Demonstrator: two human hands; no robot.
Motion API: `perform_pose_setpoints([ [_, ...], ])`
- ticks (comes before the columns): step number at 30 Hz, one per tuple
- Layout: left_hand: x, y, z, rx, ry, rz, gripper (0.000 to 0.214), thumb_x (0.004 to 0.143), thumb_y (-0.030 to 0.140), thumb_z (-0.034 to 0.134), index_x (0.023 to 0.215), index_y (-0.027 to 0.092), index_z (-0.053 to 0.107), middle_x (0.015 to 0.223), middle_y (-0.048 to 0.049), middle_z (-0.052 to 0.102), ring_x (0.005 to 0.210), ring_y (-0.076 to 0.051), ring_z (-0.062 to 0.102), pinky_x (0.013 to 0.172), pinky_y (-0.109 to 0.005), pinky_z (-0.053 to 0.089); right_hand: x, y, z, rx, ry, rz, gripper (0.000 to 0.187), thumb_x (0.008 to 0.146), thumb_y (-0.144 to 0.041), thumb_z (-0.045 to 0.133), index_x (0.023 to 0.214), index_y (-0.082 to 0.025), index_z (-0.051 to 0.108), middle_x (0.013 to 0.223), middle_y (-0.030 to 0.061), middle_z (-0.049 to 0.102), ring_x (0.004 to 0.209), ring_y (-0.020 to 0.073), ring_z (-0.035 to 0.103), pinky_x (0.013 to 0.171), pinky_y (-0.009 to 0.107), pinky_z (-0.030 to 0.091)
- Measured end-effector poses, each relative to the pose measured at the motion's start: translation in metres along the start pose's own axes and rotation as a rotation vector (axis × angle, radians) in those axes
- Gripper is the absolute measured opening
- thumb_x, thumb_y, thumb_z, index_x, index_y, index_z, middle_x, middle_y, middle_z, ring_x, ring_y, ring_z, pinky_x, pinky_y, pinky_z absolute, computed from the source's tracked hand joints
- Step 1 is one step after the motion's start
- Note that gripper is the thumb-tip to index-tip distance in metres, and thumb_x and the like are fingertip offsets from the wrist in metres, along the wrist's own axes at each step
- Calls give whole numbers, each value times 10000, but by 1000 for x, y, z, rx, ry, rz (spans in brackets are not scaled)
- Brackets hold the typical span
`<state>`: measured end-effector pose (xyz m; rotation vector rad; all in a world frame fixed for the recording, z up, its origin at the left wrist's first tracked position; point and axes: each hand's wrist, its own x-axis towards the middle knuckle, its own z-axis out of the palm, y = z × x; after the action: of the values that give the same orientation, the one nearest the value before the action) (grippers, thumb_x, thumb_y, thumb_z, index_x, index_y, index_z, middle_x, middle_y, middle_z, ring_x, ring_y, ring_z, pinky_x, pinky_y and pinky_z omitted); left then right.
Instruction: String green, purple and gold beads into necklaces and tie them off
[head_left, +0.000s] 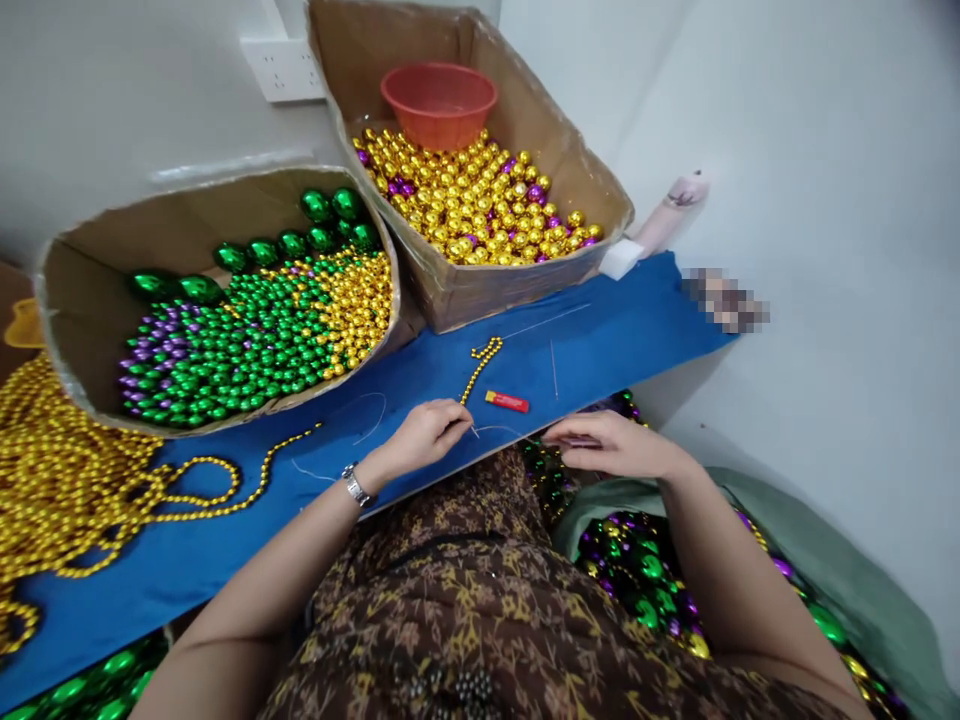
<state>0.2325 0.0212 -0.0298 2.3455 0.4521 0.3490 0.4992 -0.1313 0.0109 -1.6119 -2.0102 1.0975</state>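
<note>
My left hand rests on the front edge of the blue cloth-covered board, fingers pinched on a thin white thread that runs to my right hand. My right hand is closed in a pinch on the other end of that thread. A short strand of gold beads lies just beyond my left fingertips. A small red lighter lies between the two hands, slightly farther out. A watch sits on my left wrist.
A cardboard box of green, purple and gold beads stands at left. Another box of gold beads with a red bowl stands behind. Gold bead strings pile at far left. A green bag of mixed beads sits at right.
</note>
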Motion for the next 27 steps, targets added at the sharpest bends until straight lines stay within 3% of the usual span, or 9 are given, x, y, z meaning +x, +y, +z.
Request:
perform_pose_setpoints([
  [4,7,0,7,132,-11,36,218,954,244,425,898,173,623,854,-74,661,815,-183,608,763,-297,449,8,-4,19,-350,404,161,449,930,-473,472,1271,-199,572,1090,96,696,942,212,674,822,342,529],
  [8,9,0,8,280,-23,-13,226,961,246,412,918,174,621,880,-74,663,824,-187,616,767,-303,446,14,-10,23,-386,721,209,678,926,-494,463,1496,-177,279,1018,89,704,825,207,694,690,313,560],
  [11,9,1,9,347,-29,-66,217,963,232,406,927,181,613,905,-62,668,837,-183,623,759,-296,442,11,-11,20,-395,958,195,643,937,-460,456,1493,-189,279,995,75,704,805,196,697,688,309,569],
  [17,13,1,15,425,-53,-139,216,958,221,394,912,181,601,903,-63,672,827,-189,627,723,-294,435,15,-14,33,-496,855,-41,512,938,-441,499,1385,-194,460,968,68,719,841,188,697,754,304,570],
  [21,12,-3,18,514,-95,-235,224,954,229,386,903,175,598,900,-76,673,822,-205,635,696,-302,431,13,-17,30,-375,1109,34,598,930,-406,522,1455,-181,344,929,54,712,741,162,681,705,288,567],
  [23,11,-5,18,527,-104,-264,224,952,232,386,902,175,597,900,-77,675,820,-207,637,690,-301,432,11,-17,26,-338,1147,37,536,938,-390,507,1419,-182,398,948,54,705,732,151,670,677,275,555],
  [27,12,-6,20,493,-91,-242,218,952,231,390,896,180,594,905,-72,677,825,-200,639,691,-291,435,18,-17,34,-476,785,-46,347,959,-419,470,1190,-215,627,935,45,714,768,143,664,660,246,501],
])
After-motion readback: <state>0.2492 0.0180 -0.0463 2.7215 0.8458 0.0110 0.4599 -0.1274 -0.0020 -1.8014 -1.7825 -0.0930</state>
